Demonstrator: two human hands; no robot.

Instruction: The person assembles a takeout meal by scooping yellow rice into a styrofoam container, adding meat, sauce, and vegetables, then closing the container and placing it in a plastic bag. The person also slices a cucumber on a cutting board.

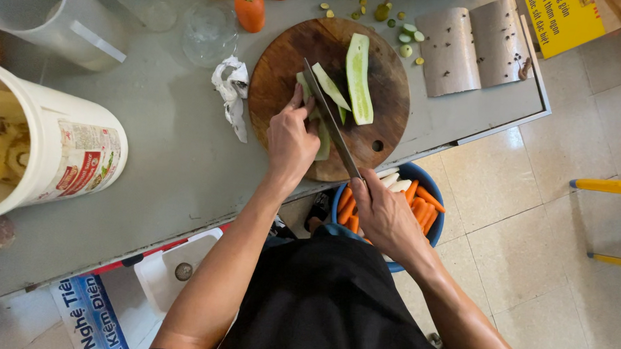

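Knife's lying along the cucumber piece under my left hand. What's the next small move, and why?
Probably press the knife down lengthwise through the cucumber strip. The blade already lies along it, the left hand pins it on the round board, and the right hand grips the handle. Keep fingertips clear of the edge.

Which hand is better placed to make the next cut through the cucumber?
Right. The right hand grips the knife, blade across the cucumber strip; the left hand only pins that strip to the cutting board.
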